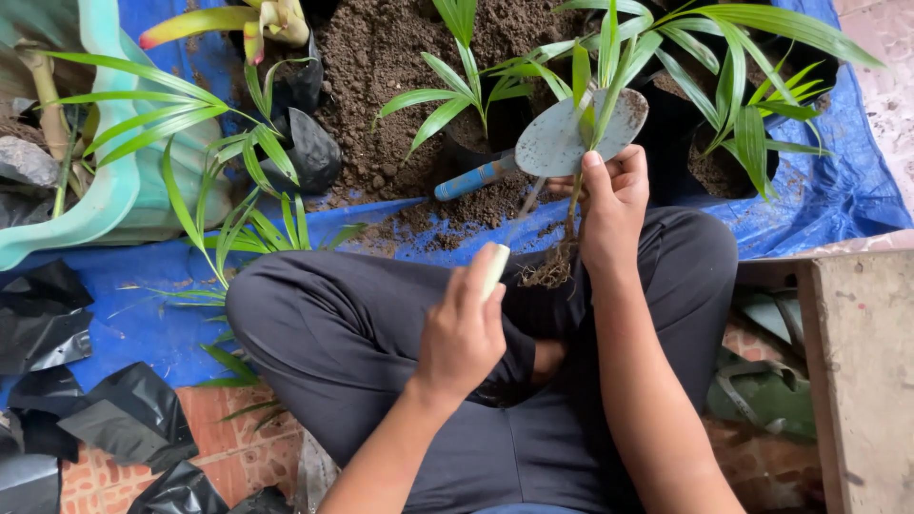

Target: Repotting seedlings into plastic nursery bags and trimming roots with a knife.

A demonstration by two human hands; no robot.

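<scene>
head view: right hand (612,205) fingers (628,167) wrap the seedling (583,105) stem.

Soft even daylight, faint shadows, sharp focus, no glare

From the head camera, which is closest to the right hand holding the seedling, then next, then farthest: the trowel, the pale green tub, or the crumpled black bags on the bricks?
From the right hand:
1. Trowel: its grey blade lies just above the fingers, on the soil.
2. Pale green tub: far to the left, at the tarp's edge.
3. Crumpled black bags: lower left corner, on the bricks.
</scene>
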